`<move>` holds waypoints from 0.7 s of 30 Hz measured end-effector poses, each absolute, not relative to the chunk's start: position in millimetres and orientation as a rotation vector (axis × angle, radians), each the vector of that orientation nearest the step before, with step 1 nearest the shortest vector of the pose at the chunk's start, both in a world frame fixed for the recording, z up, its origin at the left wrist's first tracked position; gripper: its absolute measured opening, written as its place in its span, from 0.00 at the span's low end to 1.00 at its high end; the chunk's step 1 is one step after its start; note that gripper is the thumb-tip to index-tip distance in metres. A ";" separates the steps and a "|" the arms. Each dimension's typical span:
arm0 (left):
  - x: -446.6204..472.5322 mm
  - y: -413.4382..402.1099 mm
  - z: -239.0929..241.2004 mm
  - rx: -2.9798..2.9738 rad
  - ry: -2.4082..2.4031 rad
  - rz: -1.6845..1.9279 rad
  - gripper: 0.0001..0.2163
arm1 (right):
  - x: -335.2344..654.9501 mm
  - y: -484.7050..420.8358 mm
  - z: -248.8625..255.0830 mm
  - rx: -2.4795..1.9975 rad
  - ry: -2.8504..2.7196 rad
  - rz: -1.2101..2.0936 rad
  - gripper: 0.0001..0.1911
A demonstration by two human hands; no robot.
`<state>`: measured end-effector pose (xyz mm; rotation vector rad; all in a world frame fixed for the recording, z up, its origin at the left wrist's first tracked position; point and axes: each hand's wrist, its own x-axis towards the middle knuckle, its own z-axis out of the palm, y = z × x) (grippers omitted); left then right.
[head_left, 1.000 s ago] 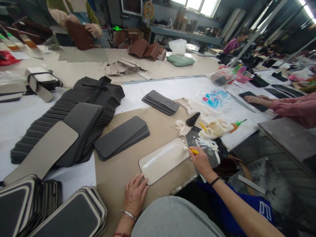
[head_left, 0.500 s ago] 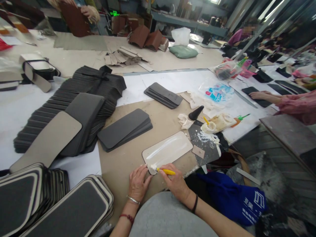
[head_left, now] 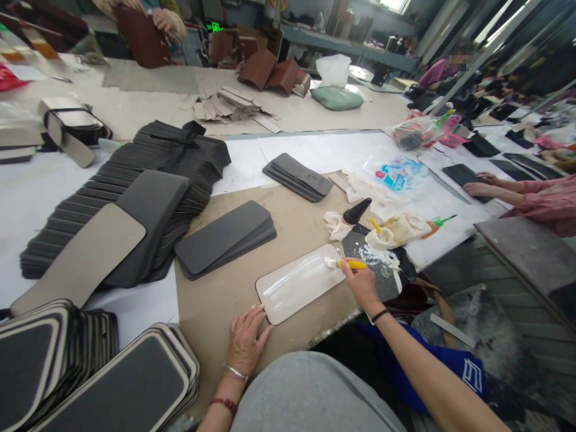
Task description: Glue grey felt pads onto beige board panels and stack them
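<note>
A cream rounded panel [head_left: 294, 284] lies on the brown paper before me, streaked with wet white glue. My left hand [head_left: 245, 341] rests flat, fingers spread, on the paper at the panel's near left corner. My right hand [head_left: 360, 285] grips a yellow-handled glue brush [head_left: 346, 264], its white tip on the panel's far right end. Just right of the brush lies a dark board smeared with glue [head_left: 375, 264], and beyond it a glue pot [head_left: 380, 238].
Dark grey panels [head_left: 225, 239] are stacked left of the cream one; more stacks [head_left: 299, 175] lie further back and a fanned pile [head_left: 135, 198] at left. Finished bordered pieces [head_left: 112, 384] sit at near left. Another person's hands [head_left: 481, 186] work at right.
My right hand has swept the brush from the panel's near left corner back to its far right end. My left hand has stayed by the near corner.
</note>
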<state>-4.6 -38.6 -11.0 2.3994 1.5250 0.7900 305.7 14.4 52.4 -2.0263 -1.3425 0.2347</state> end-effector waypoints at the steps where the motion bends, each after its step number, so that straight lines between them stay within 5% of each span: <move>1: -4.4 -38.6 -10.9 2.398 1.529 0.790 0.10 | 318.3 17.1 53.4 -2.045 -1.359 0.179 0.20; 13: -1.9 -40.3 -6.3 2.340 1.547 0.764 0.10 | 320.5 21.1 71.4 -1.847 -1.728 0.032 0.18; 21: -0.8 -40.6 -2.6 2.303 1.558 0.726 0.10 | 247.1 -1.5 72.8 -1.709 -1.517 0.685 0.14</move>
